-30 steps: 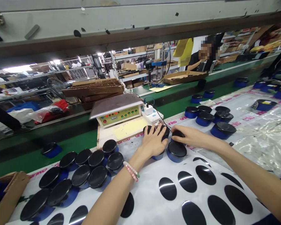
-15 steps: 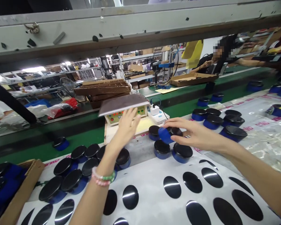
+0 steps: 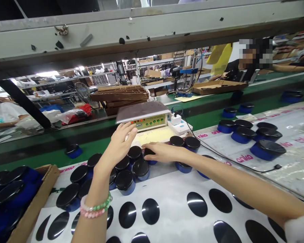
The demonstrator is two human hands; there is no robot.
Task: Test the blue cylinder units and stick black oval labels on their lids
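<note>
My right hand (image 3: 164,152) reaches left across the bench, with thumb and fingers around a round blue piece with a glossy black top (image 3: 150,158). This piece stands at the right edge of a cluster of similar pieces, among them a near one (image 3: 141,168) and another (image 3: 134,153). My left hand (image 3: 123,141) hovers over that cluster, fingers stretched forward and thumb apart. A small whitish patch shows by its thumb; what it is I cannot make out. Behind both hands stands a control box (image 3: 152,123) with lit red digits and green buttons.
A white sheet with black discs (image 3: 167,202) covers the near bench. More blue pieces stand at right (image 3: 267,150) and in a cardboard box (image 3: 50,175) at left. A black cable (image 3: 233,163) crosses the plastic. Behind runs a green conveyor (image 3: 96,135); a co-worker (image 3: 233,69) is beyond it.
My right hand has moved left with a blue piece, from the right-hand group to the left cluster. My left hand has dropped lower and left, off the control box. The view has shifted slightly left.
</note>
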